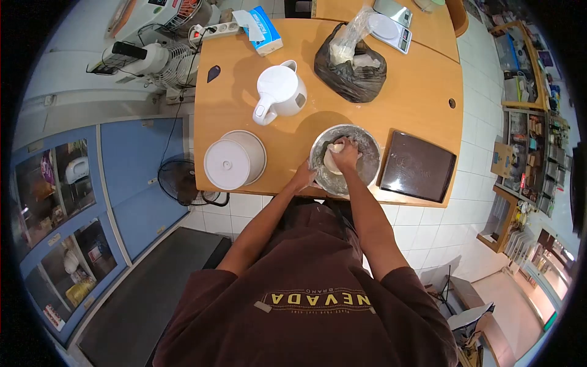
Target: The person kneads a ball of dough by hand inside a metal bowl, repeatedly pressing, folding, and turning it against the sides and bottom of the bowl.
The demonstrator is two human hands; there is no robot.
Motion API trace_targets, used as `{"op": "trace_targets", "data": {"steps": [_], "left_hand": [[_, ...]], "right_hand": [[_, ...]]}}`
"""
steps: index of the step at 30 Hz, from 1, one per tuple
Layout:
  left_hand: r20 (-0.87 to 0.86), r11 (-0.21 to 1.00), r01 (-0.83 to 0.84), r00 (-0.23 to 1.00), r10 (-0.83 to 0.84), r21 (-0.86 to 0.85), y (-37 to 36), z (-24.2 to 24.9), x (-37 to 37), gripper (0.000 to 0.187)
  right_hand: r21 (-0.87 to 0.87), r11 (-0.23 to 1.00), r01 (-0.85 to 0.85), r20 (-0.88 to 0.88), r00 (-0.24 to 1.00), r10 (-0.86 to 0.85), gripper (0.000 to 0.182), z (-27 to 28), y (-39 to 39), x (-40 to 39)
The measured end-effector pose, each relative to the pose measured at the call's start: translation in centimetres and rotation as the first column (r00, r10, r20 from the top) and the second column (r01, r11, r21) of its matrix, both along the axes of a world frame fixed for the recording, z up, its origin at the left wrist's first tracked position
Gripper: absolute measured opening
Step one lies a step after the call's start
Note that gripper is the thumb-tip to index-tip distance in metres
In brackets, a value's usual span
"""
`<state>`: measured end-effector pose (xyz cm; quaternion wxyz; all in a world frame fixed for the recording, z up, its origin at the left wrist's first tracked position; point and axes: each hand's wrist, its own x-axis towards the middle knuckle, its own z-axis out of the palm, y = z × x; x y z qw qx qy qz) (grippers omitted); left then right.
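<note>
A round metal mixing bowl (369,142) stands near the front edge of the table, its inner wall smeared with pale flour. Inside it lies a lump of cream-coloured dough (331,163). My right hand (346,154) reaches down into the bowl, its fingers curled over the dough. At the bowl's near left rim, my left hand (303,176) grips the side; some of its fingers are hidden. Right beside the bowl is a dark brown baking tray (419,164). A white lidded tub (234,160) sits to the left.
Behind the bowl stand a white electric kettle (281,90) and a black plastic bag (351,79) with a clear bag in it. Farther back are a kitchen scale (391,32) and a blue tissue pack (265,35). A blue cabinet (143,159) borders the left side.
</note>
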<state>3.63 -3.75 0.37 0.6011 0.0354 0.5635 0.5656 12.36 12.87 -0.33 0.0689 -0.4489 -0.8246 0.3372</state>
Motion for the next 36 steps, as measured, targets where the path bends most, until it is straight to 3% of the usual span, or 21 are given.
{"op": "trace_targets", "data": {"steps": [2, 3, 4, 5, 7, 9, 11, 12, 15, 16, 18, 19, 22, 24, 27, 31, 36], "left_hand": [[-0.171, 0.997, 0.073, 0.983, -0.071, 0.008, 0.2, -0.6, 0.1, 0.059], [-0.336, 0.992, 0.127, 0.935, -0.114, 0.018, -0.5, -3.4, 0.3, 0.059], [-0.491, 0.984, 0.179, 0.859, -0.146, 0.021, -0.3, -3.3, 0.2, 0.058], [-0.375, 0.993, 0.118, 0.919, -0.120, -0.029, -0.2, -3.1, 0.4, 0.058], [-0.128, 0.989, 0.016, 0.991, -0.036, -0.149, 1.1, 2.8, 0.0, 0.057], [-0.283, 0.990, 0.044, 0.956, -0.082, -0.137, 1.2, 1.9, 0.1, 0.057], [-0.313, 0.989, 0.045, 0.946, -0.088, -0.142, 1.2, 1.8, 0.1, 0.057], [-0.267, 0.988, 0.031, 0.961, -0.072, -0.153, 1.2, 2.2, 0.1, 0.057], [-0.229, 0.989, 0.029, 0.971, -0.062, -0.145, 0.9, 1.8, 0.0, 0.057], [-0.233, 0.990, 0.035, 0.970, -0.067, -0.137, 0.8, 0.8, 0.1, 0.056], [-0.413, 0.993, 0.069, 0.905, -0.104, -0.100, 0.4, -1.5, 0.3, 0.056], [-0.498, 0.992, 0.088, 0.859, -0.120, -0.087, 0.3, -1.8, 0.3, 0.056], [-0.316, 0.992, 0.037, 0.946, -0.074, -0.119, 0.5, -1.4, 0.4, 0.056], [-0.378, 0.994, 0.033, 0.923, -0.072, -0.109, 0.7, -0.5, 0.3, 0.056], [-0.384, 0.985, 0.075, 0.914, -0.130, -0.154, 1.4, 0.7, -0.2, 0.056], [-0.520, 0.985, 0.128, 0.837, -0.171, -0.119, 1.0, 0.5, -0.5, 0.055], [-0.472, 0.990, 0.111, 0.870, -0.142, -0.092, -0.7, -1.8, -0.6, 0.054]], "right_hand": [[-0.041, 0.999, -0.028, -0.037, 0.999, 0.026, 0.029, -0.7, 0.5, 0.5], [-0.057, 0.997, -0.042, -0.056, 0.998, 0.039, 0.029, -0.9, 0.8, 0.7], [-0.008, 0.999, -0.047, -0.054, 0.997, 0.047, 0.030, -1.3, 0.8, 0.9], [0.039, 0.998, -0.055, -0.050, 0.997, 0.057, 0.031, -1.7, 0.4, 1.2], [0.117, 0.989, -0.092, -0.038, 0.995, 0.097, 0.032, -1.0, -0.6, 1.8], [0.180, 0.973, -0.145, -0.024, 0.988, 0.152, 0.032, 1.9, -1.5, 2.2], [0.039, 0.987, -0.157, -0.010, 0.987, 0.158, 0.035, 3.8, -1.7, 2.7], [-0.034, 0.986, -0.161, -0.003, 0.987, 0.161, 0.037, 4.3, -1.7, 3.1], [-0.013, 0.975, -0.224, 0.115, 0.968, 0.224, 0.045, 5.5, -1.3, 3.8], [-0.103, 0.969, -0.225, 0.082, 0.969, 0.234, 0.046, 5.8, -1.5, 4.0], [-0.280, 0.932, -0.230, 0.013, 0.970, 0.244, 0.047, 6.5, -2.3, 4.2], [-0.198, 0.949, -0.245, 0.092, 0.959, 0.266, 0.045, 7.4, -3.1, 4.2], [0.015, 0.961, -0.277, 0.285, 0.922, 0.262, 0.041, 9.5, -5.3, 3.3], [0.111, 0.962, -0.251, 0.354, 0.914, 0.198, 0.040, 9.8, -6.3, 2.8], [0.244, 0.915, -0.322, 0.245, 0.933, 0.264, 0.044, 8.2, -6.8, 2.6], [0.278, 0.907, -0.315, 0.276, 0.931, 0.239, 0.040, 6.0, -7.5, 1.9], [0.257, 0.903, -0.345, 0.441, 0.873, 0.208, 0.032, 4.4, -7.1, -0.6]]}}
